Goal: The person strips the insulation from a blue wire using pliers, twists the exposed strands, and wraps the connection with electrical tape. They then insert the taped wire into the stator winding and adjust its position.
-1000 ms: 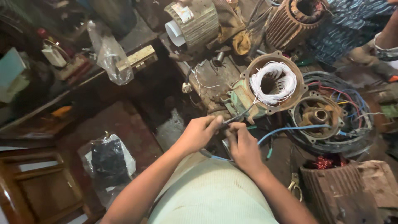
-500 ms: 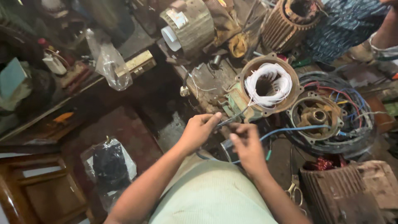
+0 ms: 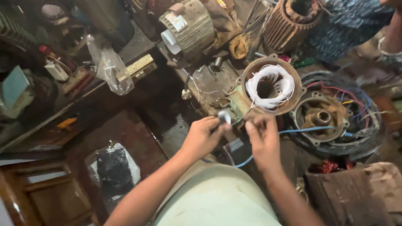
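My left hand (image 3: 203,136) is closed around a small shiny metal tool (image 3: 224,116) that sticks up past the fingers. My right hand (image 3: 263,137) is just to its right, fingertips pinched on a thin white wire. That wire leads up to a round rusty motor stator (image 3: 293,98) wound with a white wire coil (image 3: 270,86). A blue wire (image 3: 310,129) runs from under my right hand toward the right. Both hands hover in front of the stator, above my pale-clothed knee (image 3: 213,196).
A second round motor part with coloured wires (image 3: 322,115) lies right of the stator. Ribbed motor housings (image 3: 190,27) (image 3: 289,21) stand at the back. A rusty finned block (image 3: 356,192) sits at bottom right. Plastic bags (image 3: 111,67) (image 3: 113,171) and a cluttered shelf are at left. Another person's arm (image 3: 391,37) shows at top right.
Both hands have risen slightly toward the stator. The shiny tool now stands up in my left hand, and my right fingers have pinched the white wire.
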